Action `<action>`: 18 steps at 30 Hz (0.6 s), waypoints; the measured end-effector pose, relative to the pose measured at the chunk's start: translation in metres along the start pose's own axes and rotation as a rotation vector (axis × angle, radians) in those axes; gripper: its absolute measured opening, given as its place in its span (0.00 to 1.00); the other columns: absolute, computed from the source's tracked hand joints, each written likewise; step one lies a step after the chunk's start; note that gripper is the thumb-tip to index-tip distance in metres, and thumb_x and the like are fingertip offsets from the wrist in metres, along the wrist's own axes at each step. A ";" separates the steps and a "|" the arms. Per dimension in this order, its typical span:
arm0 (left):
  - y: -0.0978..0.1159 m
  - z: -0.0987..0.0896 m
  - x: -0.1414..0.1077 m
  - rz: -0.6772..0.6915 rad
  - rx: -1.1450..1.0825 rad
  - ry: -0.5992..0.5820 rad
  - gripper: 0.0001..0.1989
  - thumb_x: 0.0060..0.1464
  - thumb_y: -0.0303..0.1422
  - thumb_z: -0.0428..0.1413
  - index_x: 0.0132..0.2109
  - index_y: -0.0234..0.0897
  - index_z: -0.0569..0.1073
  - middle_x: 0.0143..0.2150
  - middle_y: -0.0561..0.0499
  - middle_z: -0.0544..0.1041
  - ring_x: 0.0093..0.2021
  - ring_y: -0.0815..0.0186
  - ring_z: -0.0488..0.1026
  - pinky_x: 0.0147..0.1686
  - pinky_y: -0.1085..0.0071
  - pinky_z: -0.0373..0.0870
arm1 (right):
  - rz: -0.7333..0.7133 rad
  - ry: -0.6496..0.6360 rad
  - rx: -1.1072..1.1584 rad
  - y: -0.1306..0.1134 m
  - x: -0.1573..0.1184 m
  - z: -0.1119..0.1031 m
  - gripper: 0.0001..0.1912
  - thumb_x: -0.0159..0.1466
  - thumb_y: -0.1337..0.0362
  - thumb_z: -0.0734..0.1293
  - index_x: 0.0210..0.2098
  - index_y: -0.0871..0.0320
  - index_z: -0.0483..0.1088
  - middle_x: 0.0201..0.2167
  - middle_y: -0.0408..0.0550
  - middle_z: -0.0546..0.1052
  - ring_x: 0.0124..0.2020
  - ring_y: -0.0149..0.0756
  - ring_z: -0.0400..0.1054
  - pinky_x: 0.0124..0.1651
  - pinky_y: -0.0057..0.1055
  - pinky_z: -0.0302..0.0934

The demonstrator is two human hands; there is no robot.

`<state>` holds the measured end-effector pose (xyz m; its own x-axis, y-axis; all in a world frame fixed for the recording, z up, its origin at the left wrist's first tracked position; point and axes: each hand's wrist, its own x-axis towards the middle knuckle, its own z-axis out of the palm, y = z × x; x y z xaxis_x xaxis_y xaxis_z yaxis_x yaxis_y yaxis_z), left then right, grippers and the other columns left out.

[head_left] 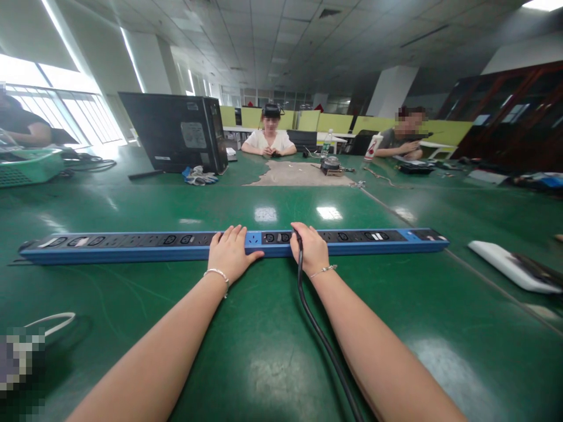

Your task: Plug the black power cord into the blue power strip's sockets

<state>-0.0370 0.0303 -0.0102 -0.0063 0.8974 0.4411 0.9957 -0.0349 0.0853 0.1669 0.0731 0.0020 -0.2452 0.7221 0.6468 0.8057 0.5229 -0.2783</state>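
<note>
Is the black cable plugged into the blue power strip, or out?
Cannot tell: the right hand closes on the end of the black cable at the blue power strip, hiding whether it is in.

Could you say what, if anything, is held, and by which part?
The right hand holds the black cable near its end; the left hand rests on the power strip.

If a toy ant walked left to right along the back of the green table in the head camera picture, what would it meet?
Green basket, black computer, person in white, clear bottle, white bottle.
</note>
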 end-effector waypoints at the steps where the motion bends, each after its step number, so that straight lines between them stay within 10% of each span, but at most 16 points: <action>1: 0.000 0.000 0.000 0.001 0.007 -0.002 0.38 0.49 0.57 0.47 0.60 0.35 0.61 0.61 0.40 0.64 0.62 0.52 0.57 0.59 0.53 0.49 | -0.001 0.013 0.006 0.000 -0.001 0.001 0.18 0.62 0.66 0.56 0.49 0.59 0.68 0.50 0.48 0.74 0.49 0.34 0.69 0.61 0.34 0.52; 8: 0.001 -0.002 0.000 -0.011 0.061 -0.029 0.38 0.50 0.57 0.45 0.60 0.36 0.60 0.62 0.42 0.63 0.63 0.55 0.56 0.59 0.55 0.49 | 0.030 0.145 0.047 0.010 -0.006 0.011 0.16 0.63 0.65 0.56 0.47 0.60 0.69 0.46 0.52 0.76 0.46 0.37 0.71 0.59 0.38 0.57; 18: 0.012 -0.002 -0.005 0.029 0.116 0.007 0.32 0.54 0.52 0.45 0.62 0.41 0.58 0.65 0.42 0.59 0.65 0.52 0.51 0.59 0.47 0.46 | -0.097 -0.008 -0.094 0.012 -0.009 -0.006 0.17 0.65 0.67 0.55 0.50 0.61 0.68 0.50 0.52 0.74 0.50 0.37 0.68 0.57 0.36 0.58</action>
<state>-0.0255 0.0244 -0.0094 0.0221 0.8938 0.4479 0.9995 -0.0090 -0.0315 0.1817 0.0703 -0.0031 -0.3283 0.6742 0.6616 0.8250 0.5457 -0.1468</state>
